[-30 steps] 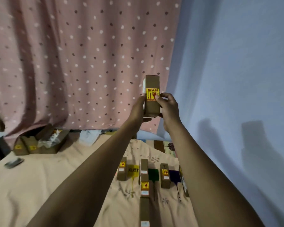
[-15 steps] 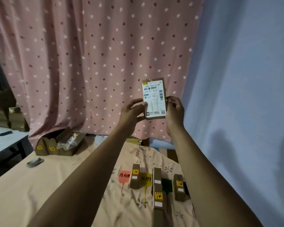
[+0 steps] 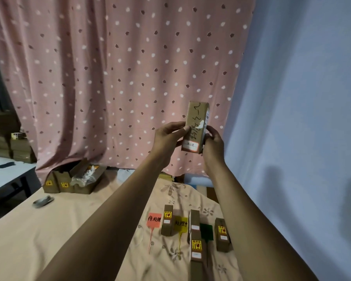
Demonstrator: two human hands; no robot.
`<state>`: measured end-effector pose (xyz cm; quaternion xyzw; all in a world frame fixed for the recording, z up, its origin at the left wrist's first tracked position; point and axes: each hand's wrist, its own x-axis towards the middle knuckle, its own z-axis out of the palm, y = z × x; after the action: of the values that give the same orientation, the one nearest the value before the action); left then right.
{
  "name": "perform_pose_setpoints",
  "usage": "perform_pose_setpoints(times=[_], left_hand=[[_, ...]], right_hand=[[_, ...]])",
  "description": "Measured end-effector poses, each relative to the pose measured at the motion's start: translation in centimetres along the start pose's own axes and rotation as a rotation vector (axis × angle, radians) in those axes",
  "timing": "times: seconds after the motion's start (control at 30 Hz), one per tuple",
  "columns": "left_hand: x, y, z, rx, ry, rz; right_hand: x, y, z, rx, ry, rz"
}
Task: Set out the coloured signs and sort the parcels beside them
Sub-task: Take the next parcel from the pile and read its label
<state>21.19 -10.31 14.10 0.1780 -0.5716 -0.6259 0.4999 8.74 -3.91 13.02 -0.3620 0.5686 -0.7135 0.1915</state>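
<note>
I hold a small brown cardboard parcel [image 3: 196, 126] upright at chest height in front of the curtain. My left hand [image 3: 167, 139] grips its left edge and my right hand [image 3: 213, 147] grips its right edge. The face toward me bears handwriting and a small white label. Down on the cloth lie a red sign [image 3: 154, 219], a yellow sign [image 3: 180, 223] and a green sign [image 3: 206, 232], each on a thin stick. Brown parcels stand beside them: one [image 3: 167, 223] right of the red sign, two [image 3: 196, 240] right of the yellow, one [image 3: 222, 237] right of the green.
An open cardboard box [image 3: 75, 180] with more parcels and plastic wrap sits at the bed's far left. A dark flat object [image 3: 43, 201] lies near it. A white desk [image 3: 6, 175] with stacked boxes stands left. The pink dotted curtain [image 3: 109, 78] and a blue wall [image 3: 302, 118] close the back.
The parcel has been turned in my hands: first its yellow fragile sticker showed, then the white shipping label, now the handwritten side. The view has shifted left, bringing the red sign into sight.
</note>
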Motion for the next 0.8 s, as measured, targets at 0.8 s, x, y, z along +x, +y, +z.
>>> perform_pose_setpoints(times=[0.8], left_hand=[[0.3, -14.8, -8.8, 0.216, -0.149, -0.558]], right_hand=[[-3.3, 15.8, 2.0, 0.018, -0.088, 0.616]])
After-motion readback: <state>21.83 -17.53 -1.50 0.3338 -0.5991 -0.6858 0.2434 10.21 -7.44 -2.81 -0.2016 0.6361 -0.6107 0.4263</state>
